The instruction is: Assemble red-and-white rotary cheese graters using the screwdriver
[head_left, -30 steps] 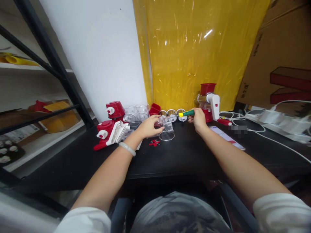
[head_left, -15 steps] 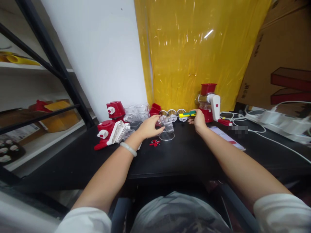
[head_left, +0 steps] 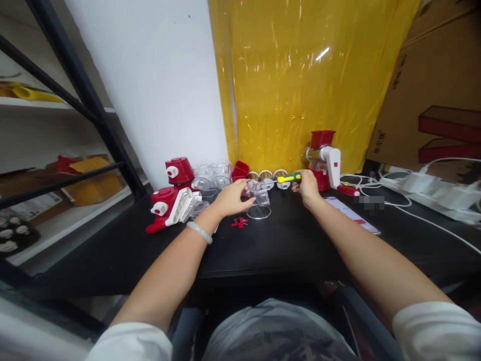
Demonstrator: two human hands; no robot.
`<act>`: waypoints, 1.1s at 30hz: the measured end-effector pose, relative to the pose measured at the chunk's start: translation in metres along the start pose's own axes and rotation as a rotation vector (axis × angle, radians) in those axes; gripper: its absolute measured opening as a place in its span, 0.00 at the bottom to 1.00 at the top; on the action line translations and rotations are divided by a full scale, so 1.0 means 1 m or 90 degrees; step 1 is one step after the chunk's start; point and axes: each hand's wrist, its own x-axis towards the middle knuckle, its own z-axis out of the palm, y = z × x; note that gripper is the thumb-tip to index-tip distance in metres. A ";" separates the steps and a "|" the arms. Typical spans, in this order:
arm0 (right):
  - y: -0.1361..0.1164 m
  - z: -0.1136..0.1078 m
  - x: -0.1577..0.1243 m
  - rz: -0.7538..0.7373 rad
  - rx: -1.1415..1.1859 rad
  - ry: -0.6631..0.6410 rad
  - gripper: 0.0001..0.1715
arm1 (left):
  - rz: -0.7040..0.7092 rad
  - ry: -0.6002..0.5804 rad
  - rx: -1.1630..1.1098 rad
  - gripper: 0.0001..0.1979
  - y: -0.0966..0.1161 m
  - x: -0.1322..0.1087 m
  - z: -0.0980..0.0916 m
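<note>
Here I logged: one right hand, fingers closed round a green-and-yellow screwdriver, its shaft pointed toward a clear plastic part; one left hand, which pinched that part toward the back edge of the worktop; small red pieces, nearer the front edge; one red-and-white crank device, back edge, behind the right hand.

Clock centre: workpiece. Screwdriver: 2 o'clock, grinder beyond. Phone: between 3 and 4. Small parts: 7, on table. Housings: 9. Drums: 12, behind.
</note>
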 end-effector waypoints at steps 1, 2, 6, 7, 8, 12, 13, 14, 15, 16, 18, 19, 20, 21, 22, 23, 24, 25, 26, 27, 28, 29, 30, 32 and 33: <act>-0.001 0.000 -0.001 0.000 -0.005 0.001 0.06 | -0.001 0.000 0.002 0.18 0.000 0.000 0.000; -0.001 0.000 -0.001 -0.003 -0.010 0.001 0.08 | 0.000 0.000 0.004 0.18 0.000 0.000 0.000; 0.000 -0.001 -0.002 -0.022 -0.024 -0.007 0.14 | 0.004 -0.001 0.004 0.17 0.000 0.000 0.000; 0.000 -0.001 -0.002 -0.023 -0.029 -0.008 0.15 | 0.002 0.000 0.005 0.18 0.000 0.000 0.001; 0.000 -0.001 -0.002 -0.022 -0.035 -0.008 0.16 | -0.001 0.001 0.006 0.18 -0.001 0.000 0.001; 0.000 -0.001 0.000 0.026 -0.026 -0.001 0.16 | -0.004 0.000 0.003 0.20 -0.002 0.000 0.003; 0.000 -0.001 0.000 0.042 -0.011 0.001 0.15 | -0.003 -0.001 0.002 0.20 -0.003 -0.001 0.003; 0.000 0.000 0.001 0.053 0.006 0.002 0.13 | -0.002 -0.001 0.001 0.20 -0.003 -0.001 0.003; 0.000 0.000 0.002 0.056 0.021 0.002 0.12 | -0.001 0.000 0.002 0.20 -0.003 -0.001 0.003; 0.000 0.000 0.002 0.051 0.032 0.000 0.11 | -0.001 0.000 0.002 0.20 -0.002 -0.001 0.003; 0.001 0.000 0.002 0.039 0.037 -0.002 0.10 | 0.000 0.001 0.004 0.20 -0.002 0.000 0.002; 0.001 -0.001 0.002 0.036 0.034 -0.003 0.09 | 0.001 0.001 0.004 0.19 -0.001 0.000 0.002; 0.001 -0.001 0.002 0.035 0.027 -0.002 0.08 | 0.003 0.000 0.004 0.19 -0.001 0.000 0.002; 0.001 -0.001 0.002 0.037 0.020 -0.001 0.08 | 0.006 0.000 0.003 0.18 -0.001 0.000 0.001; 0.001 -0.001 0.001 0.037 0.012 0.000 0.07 | 0.008 -0.001 0.002 0.17 0.000 0.000 0.001; 0.000 -0.001 0.001 0.035 0.005 -0.001 0.07 | 0.009 0.000 0.000 0.17 0.000 0.000 0.001; 0.000 -0.001 0.000 0.030 -0.001 -0.003 0.07 | 0.008 0.000 -0.001 0.17 0.000 0.000 0.001; 0.000 -0.001 0.000 0.024 -0.006 -0.005 0.08 | 0.006 0.000 -0.002 0.17 0.000 0.000 0.001; 0.000 -0.001 0.000 0.015 -0.011 -0.005 0.09 | 0.004 0.000 -0.001 0.17 0.000 0.000 0.000; 0.000 -0.002 0.000 0.006 -0.016 -0.005 0.10 | 0.003 -0.001 -0.001 0.17 0.000 0.000 0.000; 0.001 -0.002 0.000 -0.004 -0.020 -0.006 0.11 | 0.003 -0.002 -0.001 0.17 0.000 0.000 0.000; 0.002 -0.002 0.000 -0.015 -0.023 -0.006 0.12 | 0.002 -0.003 0.000 0.17 0.000 0.000 0.000; 0.003 -0.003 0.001 -0.028 -0.027 -0.007 0.14 | 0.003 -0.004 0.000 0.18 0.000 0.000 0.000; 0.005 -0.004 0.002 -0.058 -0.035 -0.010 0.19 | 0.002 -0.003 0.002 0.18 0.000 0.000 0.000; 0.006 -0.004 0.002 -0.072 -0.041 -0.011 0.21 | 0.001 -0.003 0.003 0.18 0.000 0.000 0.000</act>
